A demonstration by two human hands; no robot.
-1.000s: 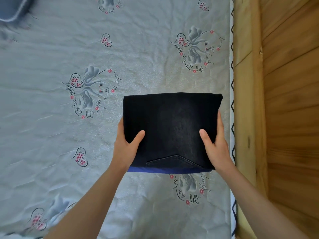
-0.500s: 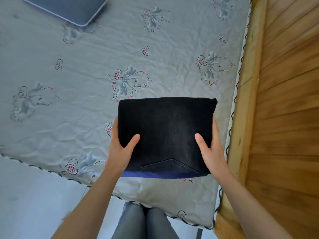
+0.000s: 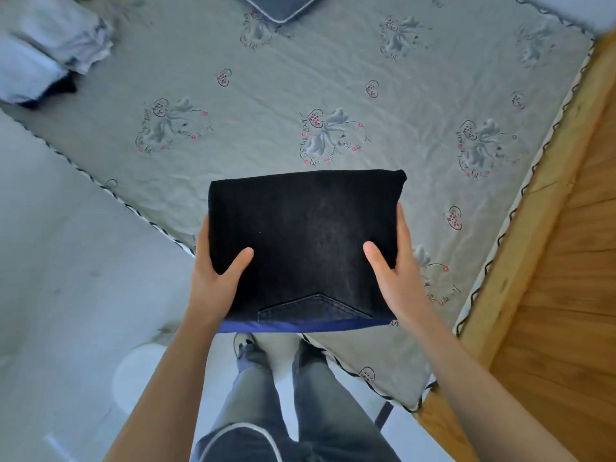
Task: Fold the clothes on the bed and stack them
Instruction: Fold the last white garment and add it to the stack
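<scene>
A folded stack of clothes hangs in the air above the bed's near edge: black folded jeans (image 3: 300, 241) on top, with a back pocket showing, and a blue garment (image 3: 300, 326) peeking out underneath. My left hand (image 3: 216, 275) grips the stack's left side, thumb on top and fingers below. On the right side my right hand (image 3: 396, 278) grips it the same way. At the far left of the bed lies a pile of white and pale clothes (image 3: 50, 48), blurred.
The grey printed bedsheet (image 3: 300, 95) spreads ahead. A wooden bed frame (image 3: 533, 261) and wooden wall run along the right. A dark blue pillow (image 3: 280, 6) lies at the top. Pale floor (image 3: 66, 295), my legs and a white round object (image 3: 140, 375) are below.
The stack has been lifted off the sheet and carried back toward me and to the left; the view has pulled back, so the bed's edge, floor and my legs show.
</scene>
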